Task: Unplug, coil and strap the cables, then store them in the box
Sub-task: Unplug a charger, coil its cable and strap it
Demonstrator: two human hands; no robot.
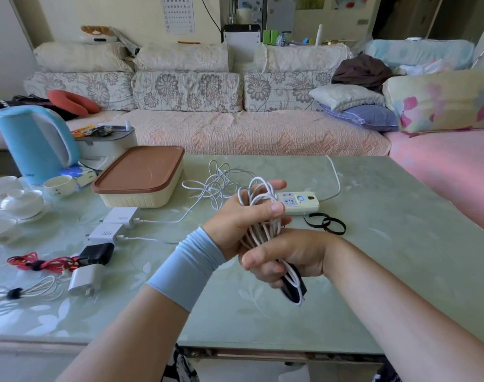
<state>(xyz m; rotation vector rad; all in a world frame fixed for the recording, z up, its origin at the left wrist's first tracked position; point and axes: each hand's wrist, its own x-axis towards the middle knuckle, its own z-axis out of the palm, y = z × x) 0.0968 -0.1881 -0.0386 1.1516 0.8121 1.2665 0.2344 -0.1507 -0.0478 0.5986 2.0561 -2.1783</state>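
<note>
My left hand (243, 216) grips a coil of white cable (258, 213) above the middle of the table, thumb pressed across its loops. My right hand (285, 257) curls round the coil's lower end together with a black strap (296, 285) that hangs below it. Behind the hands lies a white power strip (301, 202) with loose white cables (218, 180) to its left. The cream box with a brown lid (141, 175) sits shut at the back left. Two black straps (326, 223) lie right of the strip.
White chargers (119, 216) with cables, a black adapter (96, 253), a strapped red cable (39, 263) and a strapped white cable (20, 292) lie at the left. A blue kettle (34, 142) and white teaware (22, 202) stand far left. A sofa runs behind the table.
</note>
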